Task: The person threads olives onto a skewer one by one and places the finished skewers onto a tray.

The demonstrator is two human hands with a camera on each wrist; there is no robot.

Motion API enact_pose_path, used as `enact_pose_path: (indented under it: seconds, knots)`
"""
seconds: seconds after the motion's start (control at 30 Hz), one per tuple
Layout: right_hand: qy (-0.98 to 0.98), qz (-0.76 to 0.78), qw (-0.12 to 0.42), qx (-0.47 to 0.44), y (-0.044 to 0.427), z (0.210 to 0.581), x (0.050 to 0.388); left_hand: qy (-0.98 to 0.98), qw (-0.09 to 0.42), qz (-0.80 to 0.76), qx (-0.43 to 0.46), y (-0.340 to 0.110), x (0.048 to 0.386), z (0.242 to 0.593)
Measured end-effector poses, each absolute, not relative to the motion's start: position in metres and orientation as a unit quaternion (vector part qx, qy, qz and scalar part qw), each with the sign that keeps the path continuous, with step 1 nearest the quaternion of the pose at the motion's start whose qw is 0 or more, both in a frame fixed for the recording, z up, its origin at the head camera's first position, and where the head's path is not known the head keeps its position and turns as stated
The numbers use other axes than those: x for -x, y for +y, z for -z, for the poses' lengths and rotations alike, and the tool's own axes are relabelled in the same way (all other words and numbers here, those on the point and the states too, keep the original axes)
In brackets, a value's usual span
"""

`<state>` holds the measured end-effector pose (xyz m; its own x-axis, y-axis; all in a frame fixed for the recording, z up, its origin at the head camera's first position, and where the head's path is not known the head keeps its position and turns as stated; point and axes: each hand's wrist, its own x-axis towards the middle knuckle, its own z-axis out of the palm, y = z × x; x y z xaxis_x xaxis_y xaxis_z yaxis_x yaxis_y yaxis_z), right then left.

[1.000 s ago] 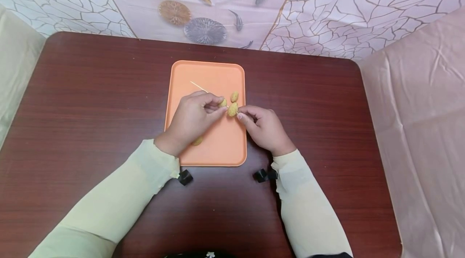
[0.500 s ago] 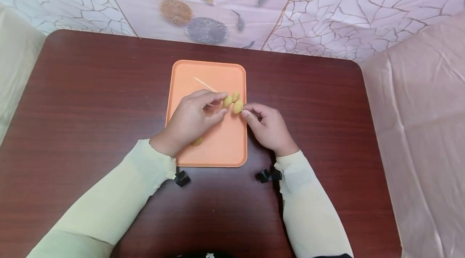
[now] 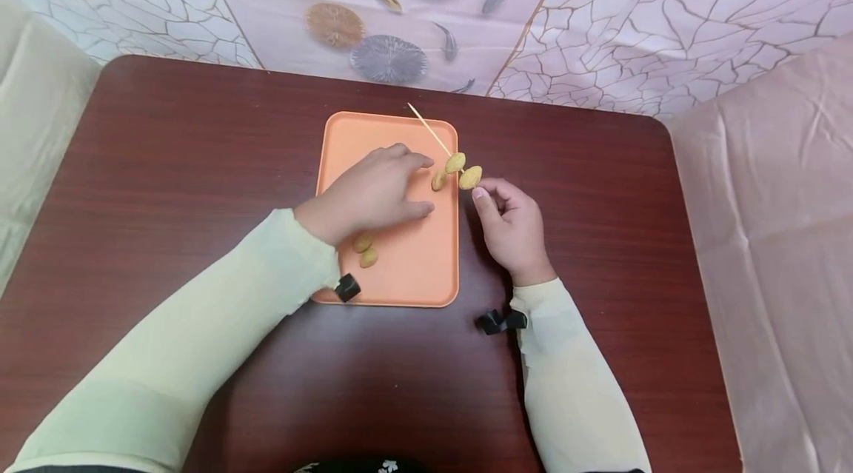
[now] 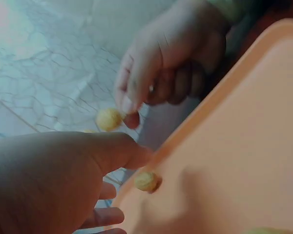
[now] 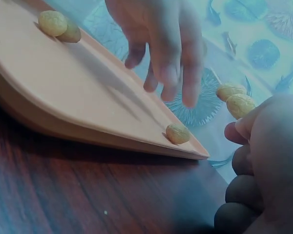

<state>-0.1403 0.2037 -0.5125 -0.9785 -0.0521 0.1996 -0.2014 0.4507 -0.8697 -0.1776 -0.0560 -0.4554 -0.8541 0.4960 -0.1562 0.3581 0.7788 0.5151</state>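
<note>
In the head view my right hand (image 3: pixel 514 230) pinches the near end of a thin wooden skewer (image 3: pixel 429 129) with thumb and forefinger. Threaded on it are two yellow, wrinkled oval pieces, one nearer piece (image 3: pixel 470 178) beside my fingertips and one farther piece (image 3: pixel 455 162). Over the orange tray (image 3: pixel 413 273), my left hand (image 3: pixel 373 190) has its thumb and fingers spread apart, holding nothing. A loose oval piece (image 3: pixel 437 181) lies on the tray by the right rim, close to those fingertips; the right wrist view shows this loose piece (image 5: pixel 177 133) apart from the hand.
Two more oval pieces (image 3: pixel 366 249) lie together at the tray's front left, beside the left forearm. The tray stands on a dark red-brown wooden table (image 3: pixel 586 199). Patterned cloth (image 3: pixel 386 58) hangs behind the table. Each wrist wears a black camera mount (image 3: pixel 347 287).
The left hand has let go of the pieces on the skewer and spread its fingers. The right hand has moved the skewer right and slightly away; two pieces at front left have come into view.
</note>
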Motion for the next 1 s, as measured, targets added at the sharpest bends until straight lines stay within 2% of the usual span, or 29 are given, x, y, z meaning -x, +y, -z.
enact_pose_path:
  seconds: [0.27, 0.47, 0.6, 0.7, 0.93, 1.0]
  knots:
    - [-0.839, -0.535, 0.064, -0.074, 0.202, 0.514, 0.143, 0.926, 0.157, -0.244, -0.243, -0.041, 0.206, 0.472]
    - [-0.839, -0.535, 0.06, -0.073, 0.201, 0.513, 0.143, 0.922, 0.139, -0.261, -0.25, -0.036, 0.211, 0.476]
    - [-0.836, -0.54, 0.059, -0.073, 0.201, 0.513, 0.143, 0.92, 0.105, -0.292, -0.241, -0.038, 0.208, 0.477]
    - [-0.834, -0.544, 0.06, -0.072, 0.201, 0.513, 0.143, 0.909, 0.086, -0.348, -0.213, -0.045, 0.204, 0.476]
    - [-0.836, -0.541, 0.06, -0.07, 0.204, 0.514, 0.142, 0.856, 0.101, -0.497, -0.099, -0.066, 0.185, 0.461]
    - [-0.835, -0.543, 0.06, -0.073, 0.205, 0.514, 0.141, 0.836, 0.091, -0.535, -0.078, -0.07, 0.178, 0.457]
